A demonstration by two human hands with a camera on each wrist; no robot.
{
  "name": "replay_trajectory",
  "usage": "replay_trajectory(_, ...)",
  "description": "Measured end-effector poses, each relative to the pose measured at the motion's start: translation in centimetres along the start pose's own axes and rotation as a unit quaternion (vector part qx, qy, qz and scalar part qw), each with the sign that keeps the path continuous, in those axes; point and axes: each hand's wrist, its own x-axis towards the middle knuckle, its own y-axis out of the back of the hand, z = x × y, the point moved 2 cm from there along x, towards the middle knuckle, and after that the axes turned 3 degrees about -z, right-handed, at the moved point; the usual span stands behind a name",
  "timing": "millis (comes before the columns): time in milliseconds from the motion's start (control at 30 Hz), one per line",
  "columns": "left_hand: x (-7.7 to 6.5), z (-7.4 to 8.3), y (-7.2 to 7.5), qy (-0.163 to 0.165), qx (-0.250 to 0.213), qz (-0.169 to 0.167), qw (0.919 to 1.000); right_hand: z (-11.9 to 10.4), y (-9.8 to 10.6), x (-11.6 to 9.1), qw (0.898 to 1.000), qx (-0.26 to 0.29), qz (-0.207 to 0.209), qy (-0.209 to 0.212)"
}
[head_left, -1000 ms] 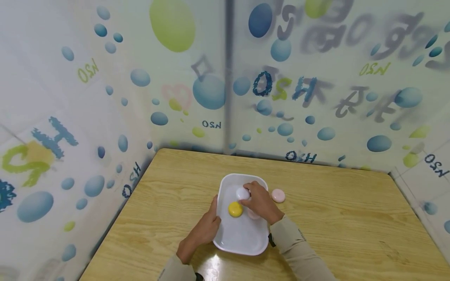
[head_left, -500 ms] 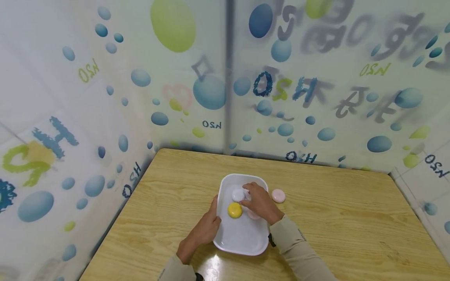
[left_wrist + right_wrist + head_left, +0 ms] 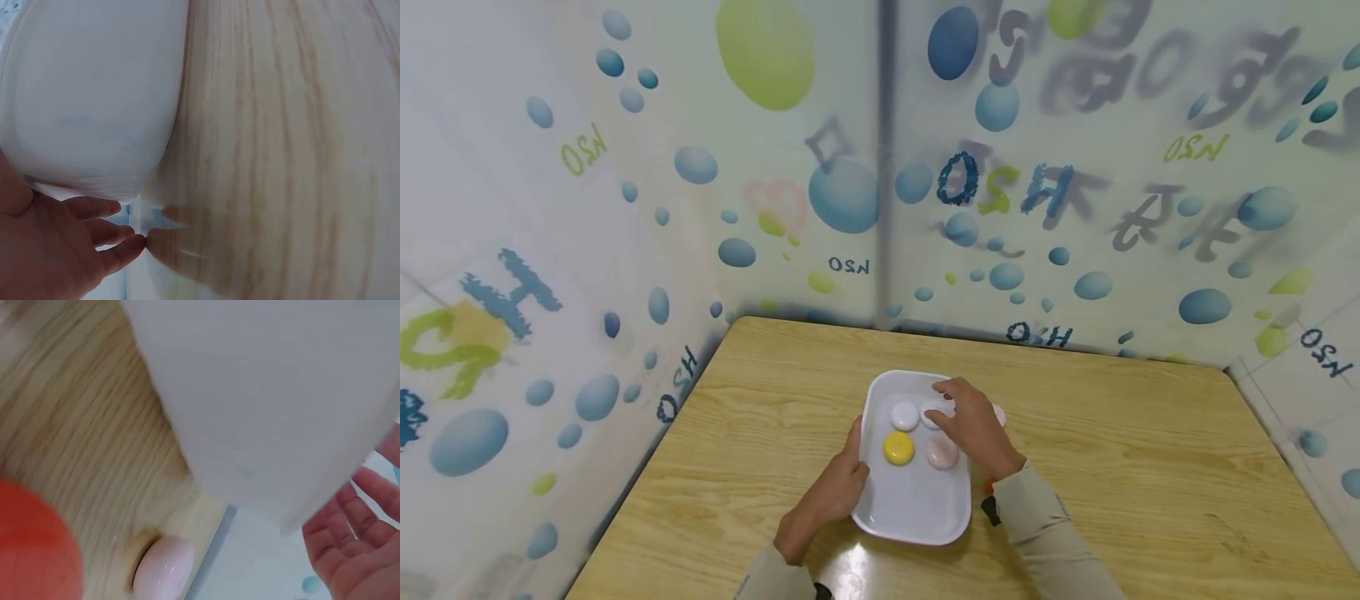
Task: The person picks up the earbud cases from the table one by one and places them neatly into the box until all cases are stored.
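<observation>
A white tray (image 3: 910, 508) lies on the table; inside are a glossy yellow disc (image 3: 898, 448), a pale pink disc (image 3: 942, 452) and a white disc (image 3: 905, 416). A second white disc (image 3: 930, 421) is partly covered by my right hand (image 3: 977, 425), whose thumb and fingers spread apart above it. In the right wrist view, those fingers (image 3: 372, 522) reach past the tray's rim. My left hand (image 3: 837, 483) rests against the tray's left side. Its fingers (image 3: 112, 232) lie fairly straight along the outer wall in the left wrist view.
Outside the tray on the right, another pink disc (image 3: 164, 569) lies on the wooden table (image 3: 1120, 467). A red rounded thing (image 3: 37, 547) sits near my right wrist, mostly hidden in the head view. Printed wall panels (image 3: 1037, 250) stand behind the table's far edge.
The white disc under my right fingers shifted left and was let go. My right hand then moved right and a little up, uncovering the pink disc in the tray. My left hand stayed.
</observation>
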Motion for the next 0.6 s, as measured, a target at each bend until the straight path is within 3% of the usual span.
replay_trajectory(300,-0.1,0.2,0.1,-0.027,0.011,0.01,0.9995,1.8,1.4,-0.3,0.998,-0.017,0.054,0.009)
replay_trajectory(600,-0.1,0.4,0.1,-0.009,0.005,0.003,0.9999,4.3,2.5,-0.7,0.995,-0.012,0.097,0.005)
